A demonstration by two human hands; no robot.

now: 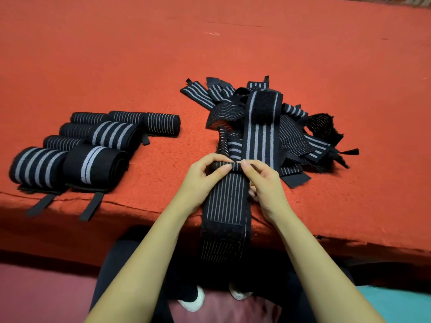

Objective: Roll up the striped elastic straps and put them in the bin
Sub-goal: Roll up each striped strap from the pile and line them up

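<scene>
Closely paired, the fingertips (224,169) of left hand (203,176) and right hand (263,183) pinch the tight rolled end of a pinstriped strap (227,203), whose tail drops toward six o'clock over the red table (140,66) edge, bearing what may be a hook-and-loop patch. Just beyond, at twelve to two o'clock, loose straps (263,122) are heaped; rolled straps (93,145) sit at nine o'clock, with bare red cloth beyond.

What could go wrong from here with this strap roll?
The roll is barely started: left hand and right hand only pinch the first fold of the fine-striped strap, so it may spring open. Its tail hangs over the table edge and could drag the roll crooked. The loose pile lies just behind and might catch.
</scene>
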